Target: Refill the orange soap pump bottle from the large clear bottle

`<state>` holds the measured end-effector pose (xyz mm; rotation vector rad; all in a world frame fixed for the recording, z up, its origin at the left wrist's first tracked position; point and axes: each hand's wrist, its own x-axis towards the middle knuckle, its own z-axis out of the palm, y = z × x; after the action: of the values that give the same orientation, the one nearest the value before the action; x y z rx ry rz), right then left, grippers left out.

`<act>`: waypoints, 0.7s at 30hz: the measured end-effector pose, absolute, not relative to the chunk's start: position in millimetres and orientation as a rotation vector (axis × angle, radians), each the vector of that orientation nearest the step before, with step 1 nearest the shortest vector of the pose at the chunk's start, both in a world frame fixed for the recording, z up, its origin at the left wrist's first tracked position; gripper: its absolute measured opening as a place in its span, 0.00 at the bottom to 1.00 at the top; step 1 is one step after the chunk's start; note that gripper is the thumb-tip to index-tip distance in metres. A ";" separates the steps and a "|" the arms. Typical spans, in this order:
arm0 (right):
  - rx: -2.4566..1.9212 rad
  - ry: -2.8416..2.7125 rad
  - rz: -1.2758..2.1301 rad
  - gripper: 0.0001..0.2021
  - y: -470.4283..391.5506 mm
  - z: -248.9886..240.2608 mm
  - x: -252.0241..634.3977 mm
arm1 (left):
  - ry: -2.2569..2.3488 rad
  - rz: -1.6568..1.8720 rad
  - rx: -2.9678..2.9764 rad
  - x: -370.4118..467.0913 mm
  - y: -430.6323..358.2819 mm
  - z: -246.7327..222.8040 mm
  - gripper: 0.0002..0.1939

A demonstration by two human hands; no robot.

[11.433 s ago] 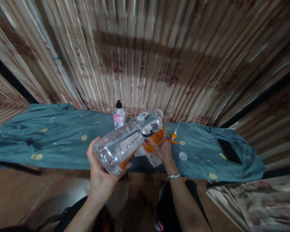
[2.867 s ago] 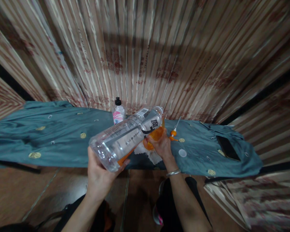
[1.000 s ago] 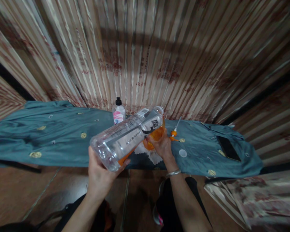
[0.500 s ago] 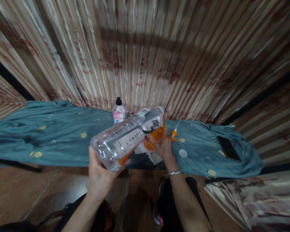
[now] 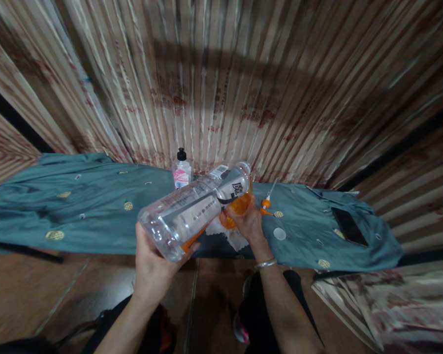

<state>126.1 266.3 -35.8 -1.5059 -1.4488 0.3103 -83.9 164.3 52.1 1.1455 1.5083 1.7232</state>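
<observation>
My left hand (image 5: 157, 265) is wrapped round the base of a large clear plastic bottle (image 5: 195, 209), which is tilted with its neck toward the upper right. Orange liquid shows low along the bottle's underside. My right hand (image 5: 248, 221) grips an orange bottle (image 5: 240, 202) beneath the clear bottle's neck. The clear bottle hides much of the orange one, and I cannot see where their mouths meet. Under the orange bottle lies crumpled white tissue (image 5: 237, 240). An orange pump top (image 5: 266, 204) with a pale tube lies just right of my right hand.
A small clear bottle with a black cap (image 5: 181, 169) stands behind the tilted one. On the teal cloth (image 5: 99, 211) lie a round white disc (image 5: 279, 234) and, farther right, a black phone (image 5: 349, 227). A striped curtain (image 5: 206, 88) hangs close behind the table.
</observation>
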 end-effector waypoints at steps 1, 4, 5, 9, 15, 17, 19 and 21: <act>-1.506 -1.449 0.315 0.25 266.2 -35.2 126.0 | 1.507 1.720 1.133 -84.0 164.2 52.9 0.41; -1.521 -1.451 0.320 0.25 266.0 -33.8 126.1 | 1.504 1.692 1.119 -84.5 164.4 55.2 0.43; -1.525 -1.450 0.319 0.25 265.9 -33.5 126.2 | 1.506 1.685 1.116 -84.6 164.6 55.7 0.44; -1.515 -1.451 0.309 0.25 266.1 -34.2 126.2 | 1.521 1.685 1.091 -84.7 165.9 55.6 0.45; -1.517 -1.449 0.298 0.25 266.6 -36.9 125.6 | 1.485 1.688 1.083 -85.6 165.5 54.3 0.44; -1.520 -1.451 0.289 0.25 266.8 -37.4 125.8 | 1.494 1.683 1.090 -85.7 165.0 54.4 0.44; -1.524 -1.450 0.280 0.26 267.0 -37.5 126.0 | 1.496 1.680 1.095 -85.5 164.6 54.6 0.44; -1.529 -1.445 0.283 0.26 267.0 -37.2 126.1 | 1.499 1.683 1.090 -85.0 164.4 54.9 0.45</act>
<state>126.1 267.0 -37.2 -1.5288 -1.4453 0.2830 -85.0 164.4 54.9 1.0905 1.4985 1.6829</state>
